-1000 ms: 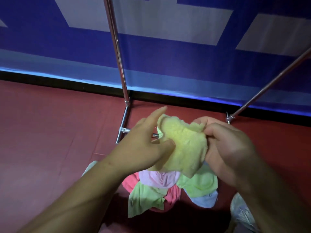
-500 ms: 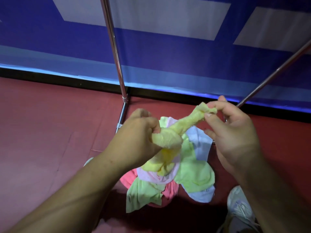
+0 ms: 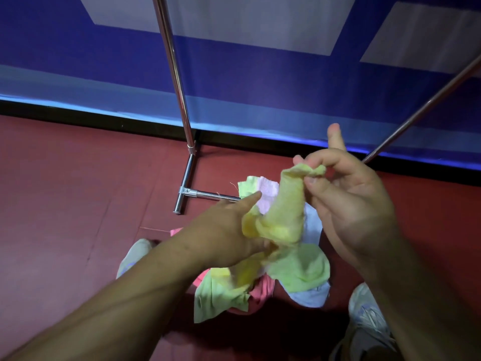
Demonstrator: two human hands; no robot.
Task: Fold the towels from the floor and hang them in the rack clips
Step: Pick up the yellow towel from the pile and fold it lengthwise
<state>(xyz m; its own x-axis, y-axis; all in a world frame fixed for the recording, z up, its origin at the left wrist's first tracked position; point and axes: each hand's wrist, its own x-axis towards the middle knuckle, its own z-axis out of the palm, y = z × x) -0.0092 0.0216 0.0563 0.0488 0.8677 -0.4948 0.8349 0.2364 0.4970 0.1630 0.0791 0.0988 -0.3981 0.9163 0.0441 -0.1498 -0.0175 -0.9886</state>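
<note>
Above the towel pile (image 3: 299, 272), my right hand (image 3: 356, 204) pinches the yellow towel's (image 3: 283, 214) top corner while my left hand (image 3: 223, 235) grips its lower end.

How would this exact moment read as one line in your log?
stage: unfolding | right hand: pinches yellow terry towel corner | left hand: holds lower end | rack clips: unseen

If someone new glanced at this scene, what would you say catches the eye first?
Most striking is the yellow towel held up at the centre, its top corner pinched by the right hand and its lower end held by the left hand. Below lies a pile of pastel towels on the red floor, before the chrome rack pole.
</note>
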